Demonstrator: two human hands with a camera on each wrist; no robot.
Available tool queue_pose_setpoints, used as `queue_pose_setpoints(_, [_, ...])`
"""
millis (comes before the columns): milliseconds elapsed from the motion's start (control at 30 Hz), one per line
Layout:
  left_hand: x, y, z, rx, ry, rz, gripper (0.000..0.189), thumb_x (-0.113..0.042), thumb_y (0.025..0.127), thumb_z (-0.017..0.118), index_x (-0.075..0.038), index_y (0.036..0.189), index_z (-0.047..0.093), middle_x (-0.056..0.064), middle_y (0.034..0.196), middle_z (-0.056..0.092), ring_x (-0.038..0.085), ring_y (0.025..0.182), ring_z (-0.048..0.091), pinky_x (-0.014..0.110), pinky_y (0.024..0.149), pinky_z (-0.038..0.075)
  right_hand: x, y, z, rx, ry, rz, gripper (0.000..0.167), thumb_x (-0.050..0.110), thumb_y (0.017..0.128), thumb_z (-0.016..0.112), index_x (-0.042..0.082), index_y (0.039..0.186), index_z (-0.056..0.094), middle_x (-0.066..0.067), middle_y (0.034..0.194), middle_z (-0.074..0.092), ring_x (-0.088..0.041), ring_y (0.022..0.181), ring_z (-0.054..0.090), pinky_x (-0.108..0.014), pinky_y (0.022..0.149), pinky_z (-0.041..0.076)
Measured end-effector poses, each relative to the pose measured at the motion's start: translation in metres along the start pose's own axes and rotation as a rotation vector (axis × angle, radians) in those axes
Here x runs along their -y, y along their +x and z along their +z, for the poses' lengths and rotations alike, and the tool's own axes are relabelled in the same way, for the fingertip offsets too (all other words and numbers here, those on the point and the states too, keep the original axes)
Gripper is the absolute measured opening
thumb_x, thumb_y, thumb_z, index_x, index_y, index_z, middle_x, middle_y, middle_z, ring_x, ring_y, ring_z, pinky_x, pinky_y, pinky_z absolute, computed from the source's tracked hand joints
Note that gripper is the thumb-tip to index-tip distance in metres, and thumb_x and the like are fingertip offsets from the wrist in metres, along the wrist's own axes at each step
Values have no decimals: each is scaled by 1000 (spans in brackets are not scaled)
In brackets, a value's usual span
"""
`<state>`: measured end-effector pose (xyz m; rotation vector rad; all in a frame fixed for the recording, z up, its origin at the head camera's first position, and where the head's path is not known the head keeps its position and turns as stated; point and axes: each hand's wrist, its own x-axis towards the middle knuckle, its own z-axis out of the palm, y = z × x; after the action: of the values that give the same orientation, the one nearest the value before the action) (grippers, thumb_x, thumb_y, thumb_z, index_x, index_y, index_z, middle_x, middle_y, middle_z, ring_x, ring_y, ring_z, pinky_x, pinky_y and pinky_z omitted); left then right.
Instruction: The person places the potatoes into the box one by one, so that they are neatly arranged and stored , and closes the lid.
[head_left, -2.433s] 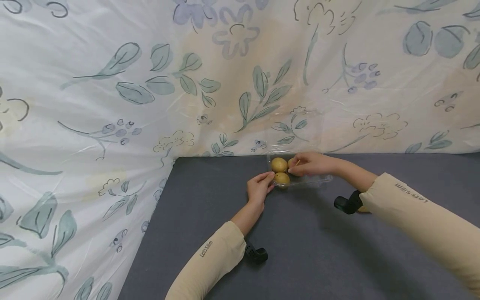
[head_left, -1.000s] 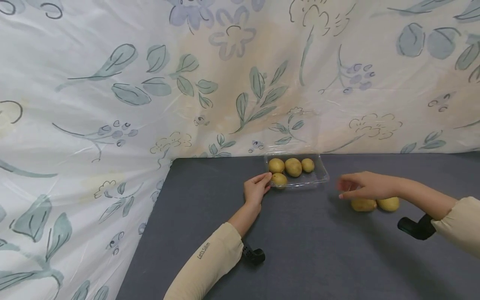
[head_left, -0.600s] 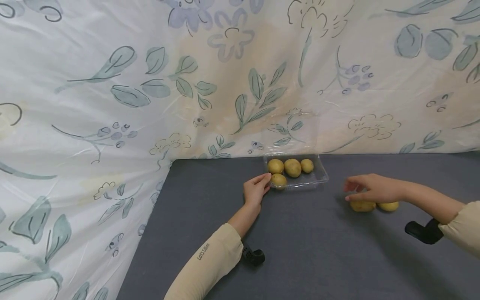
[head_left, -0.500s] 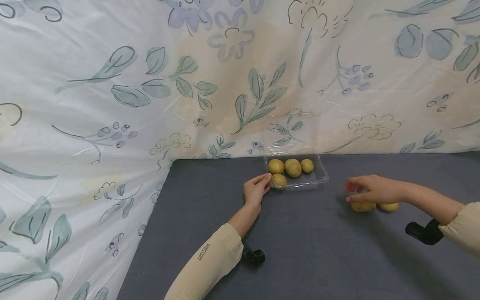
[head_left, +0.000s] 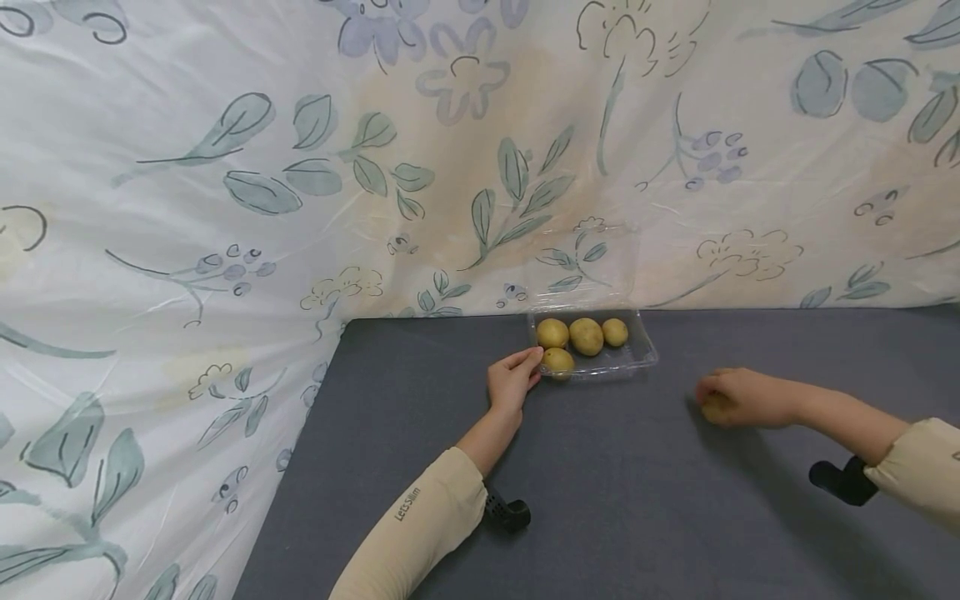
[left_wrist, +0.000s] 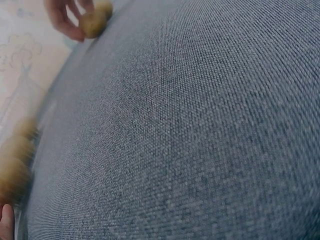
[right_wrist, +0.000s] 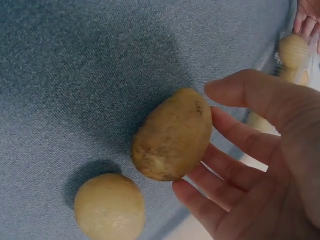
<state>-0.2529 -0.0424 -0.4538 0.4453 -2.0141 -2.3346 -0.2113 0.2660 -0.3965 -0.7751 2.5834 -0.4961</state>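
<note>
Fingers (right_wrist: 244,136) and thumb (right_wrist: 235,90) of the right hand (head_left: 750,397) are gripping a spotted potato (right_wrist: 172,135) to the right of the clear container (head_left: 649,358), a little nearer the person than it. That hand is curving half open, only as wide as the potato, with the thumb tip sitting at one end and the other fingertips lying along the side. Whether the gripped potato is touching the worktop (head_left: 630,500) is not showing clearly. A loose potato (right_wrist: 110,207) is lying just beside it, farther out from the container, and the right hand is hiding it from the head camera. The left hand (head_left: 512,379) is pinching the container's left front rim, its fingertips closing on the edge. Inside the container, a front potato (head_left: 557,362) is resting at the left front corner, near those fingertips, while three more are lining up along the container's back: a left potato (head_left: 552,333), a middle potato (head_left: 586,337) and a small potato (head_left: 615,332). The container's right front part is showing bare plastic. Its transparent lid (head_left: 585,262) is standing raised behind the container, in front of a printed cloth (head_left: 450,192). Beige sleeves (head_left: 416,525) are covering both forearms.
</note>
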Motion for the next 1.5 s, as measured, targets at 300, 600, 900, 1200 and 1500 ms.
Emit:
queue_pose_setpoints(300, [3,1,0,-3,0,-3,22,-19,80,73,-2,95,73,6,87,69,7,70,61,28,70,56,-7,0,7,-45,-79,-48,29,4,74,69,3,102,60,-4,96,58,-14,80,50,-28,63,46])
queue_pose_setpoints(600, [0,-1,-2,13,-13,1,25,-20,80,73,-2,97,72,8,93,69,9,76,62,32,76,56,-13,0,11,-39,-100,-70,40,-3,67,74,5,103,60,-8,100,59,-22,86,54,-34,65,49])
queue_pose_setpoints(900, [0,0,-1,15,1,-2,24,-20,81,72,-3,97,72,7,93,69,8,76,62,28,73,56,-12,-1,11,-66,-119,-97,38,-5,68,72,7,101,60,-6,97,60,-20,83,55,-32,62,48])
queue_pose_setpoints(1200, [-2,-2,0,9,5,-2,23,-20,81,72,-3,97,72,7,93,69,7,76,62,28,73,56,-15,0,10,-37,-97,-124,35,-1,69,73,8,100,59,-3,95,60,-13,80,53,-28,60,47])
queue_pose_setpoints(1500, [-2,-1,0,7,5,2,24,-20,81,72,-2,97,72,8,93,69,8,75,62,29,73,56,-10,1,-1,8,-47,-123,34,5,70,73,9,100,58,4,91,58,-4,75,48,-22,59,43])
